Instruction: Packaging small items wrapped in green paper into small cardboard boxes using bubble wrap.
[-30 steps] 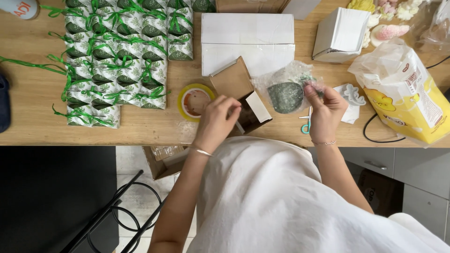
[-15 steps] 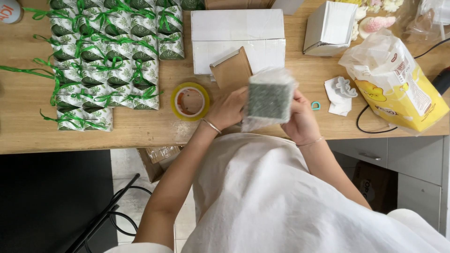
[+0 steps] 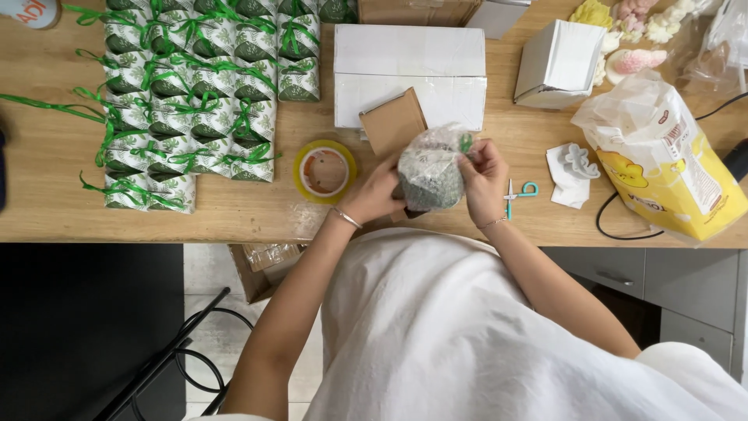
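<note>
Both my hands hold a clear plastic bag (image 3: 430, 176) with a dark green block inside, just above the front edge of the wooden table (image 3: 249, 214). My left hand (image 3: 378, 195) cups the bag's left side and bottom. My right hand (image 3: 483, 175) grips its right side, fingers pinching the top near a bit of green ribbon. Behind the bag stands a small brown cardboard box (image 3: 393, 121) with its flap up. A roll of yellow tape (image 3: 324, 171) lies left of my left hand.
Several green-and-white gift packets tied with green ribbon (image 3: 191, 93) fill the table's left. A white box (image 3: 411, 72) sits behind, another white box (image 3: 557, 62) at right. Small teal scissors (image 3: 518, 195), white moulded pieces (image 3: 573, 168), a yellow-and-white bag (image 3: 662, 168) lie right.
My hands lifted the bagged green block from the table and brought it together at the table's front edge; the right hand now pinches the bag's top.
</note>
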